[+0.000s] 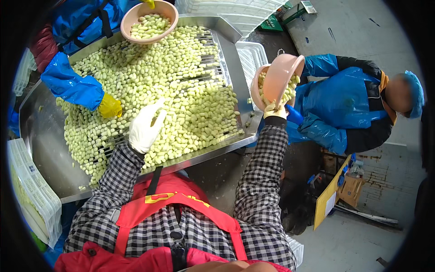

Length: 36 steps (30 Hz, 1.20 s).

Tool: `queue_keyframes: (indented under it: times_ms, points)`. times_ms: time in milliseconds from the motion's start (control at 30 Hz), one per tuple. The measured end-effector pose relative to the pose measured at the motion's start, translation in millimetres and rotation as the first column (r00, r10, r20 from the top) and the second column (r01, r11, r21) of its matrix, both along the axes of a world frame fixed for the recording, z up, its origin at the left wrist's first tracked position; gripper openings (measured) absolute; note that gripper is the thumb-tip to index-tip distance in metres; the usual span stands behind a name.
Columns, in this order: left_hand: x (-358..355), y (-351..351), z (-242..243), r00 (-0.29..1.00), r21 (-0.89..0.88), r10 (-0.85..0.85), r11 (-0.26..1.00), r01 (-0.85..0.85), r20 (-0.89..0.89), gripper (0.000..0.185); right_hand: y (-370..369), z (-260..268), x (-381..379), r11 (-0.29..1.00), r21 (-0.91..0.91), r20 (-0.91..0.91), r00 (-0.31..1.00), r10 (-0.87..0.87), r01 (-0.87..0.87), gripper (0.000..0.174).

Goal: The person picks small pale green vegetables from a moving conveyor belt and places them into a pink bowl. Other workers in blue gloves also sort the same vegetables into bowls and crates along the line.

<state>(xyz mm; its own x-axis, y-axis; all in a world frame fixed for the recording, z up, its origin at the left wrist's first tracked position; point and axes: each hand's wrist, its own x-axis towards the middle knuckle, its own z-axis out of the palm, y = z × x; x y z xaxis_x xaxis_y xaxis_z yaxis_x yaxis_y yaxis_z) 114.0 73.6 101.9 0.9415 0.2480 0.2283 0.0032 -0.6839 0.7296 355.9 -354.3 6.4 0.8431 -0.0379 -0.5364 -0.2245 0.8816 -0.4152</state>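
Observation:
My left hand (pixel 146 127), in a white glove, rests over the loose pale green oval fruits (pixel 204 115) on a metal sorting table (pixel 40 163). Its fingers are spread and I see nothing held in them. Off the table's right end, my right hand (pixel 276 110), also in a pale glove, grips the rim of a pink plastic bowl (pixel 283 74). That bowl is tipped, with fruits showing at its mouth. A second pink bowl (pixel 255 86) with fruits in it sits close behind and partly hidden by the tipped one.
A co-worker's yellow-gloved hand (pixel 110 106) reaches onto the fruits; another pink bowl (pixel 149 37) is held above the far side. A person in a blue apron (pixel 340 98) stands at the right. White plastic crates (pixel 251 56) are beside the table, others (pixel 37 193) at left.

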Motion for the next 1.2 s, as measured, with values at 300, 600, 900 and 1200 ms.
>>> queue_keyframes:
  times_ms: [300, 600, 900, 1200]
  points:
    - [-14.1, 11.0, 15.7, 0.996, 0.042, 0.084, 0.996, -0.084, 0.001, 0.029, 45.3, 20.2, -22.5, 0.849, 0.528, -0.007, 1.000, -0.010, 0.013, 0.042]
    - [-126.7, 50.2, -31.0, 0.978, 0.162, -0.020, 0.985, 0.055, -0.208, 0.034, 72.9, 21.1, -73.6, 0.987, -0.079, -0.031, 0.990, 0.136, -0.138, 0.047]
    - [-273.2, 116.2, -83.8, 0.349, 0.387, 0.432, 0.901, -0.195, -0.832, 0.094, 106.8, 28.3, -126.6, 0.805, -0.499, -0.190, 0.947, 0.260, -0.322, 0.048]
    - [-136.0, -2.6, -141.8, 0.665, -0.399, -0.205, 0.904, -0.152, -0.718, 0.065, 157.2, 31.5, -157.1, 0.681, -0.571, -0.228, 0.885, 0.405, -0.459, 0.049]
